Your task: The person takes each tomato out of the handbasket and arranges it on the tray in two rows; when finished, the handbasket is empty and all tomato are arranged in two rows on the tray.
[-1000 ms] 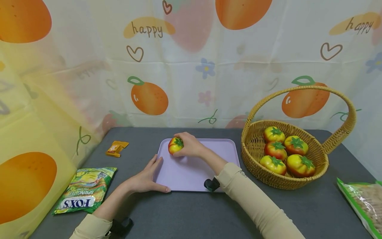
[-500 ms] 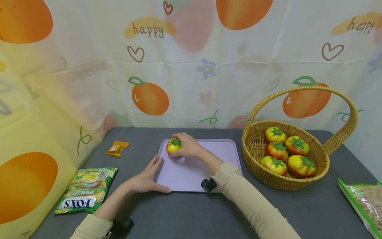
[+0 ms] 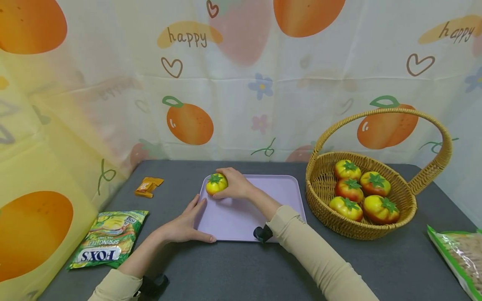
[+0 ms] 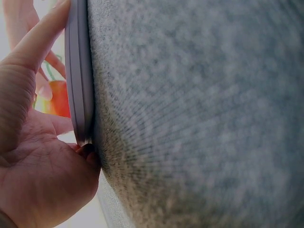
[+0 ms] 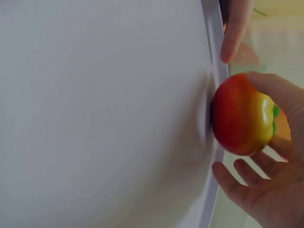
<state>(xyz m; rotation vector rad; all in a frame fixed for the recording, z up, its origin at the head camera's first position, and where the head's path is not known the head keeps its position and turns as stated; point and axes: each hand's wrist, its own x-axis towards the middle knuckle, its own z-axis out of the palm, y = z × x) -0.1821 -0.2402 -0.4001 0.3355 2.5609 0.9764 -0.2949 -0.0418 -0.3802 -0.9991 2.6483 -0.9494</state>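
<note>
My right hand (image 3: 236, 184) holds a yellow-and-red tomato (image 3: 215, 184) with a green star-shaped calyx, thumb on one side and fingers on the other. It is at the far left corner of a flat lilac tray (image 3: 241, 219). In the right wrist view the red side of the tomato (image 5: 235, 114) is close over the tray's surface. My left hand (image 3: 180, 228) rests at the tray's near left corner, its thumb along the front edge and its straight fingers along the left side. The left wrist view shows that thumb against the tray's rim (image 4: 78, 71).
A wicker basket (image 3: 339, 225) with a tall handle stands right of the tray, several similar tomatoes inside. At left lie a small orange packet (image 3: 147, 187) and a green Foxs bag (image 3: 109, 238). A green-edged clear bag (image 3: 461, 255) lies at far right.
My right hand has moved slightly left with the tomato, turning it so more yellow shows in the head view. My left hand has stayed at the tray's corner.
</note>
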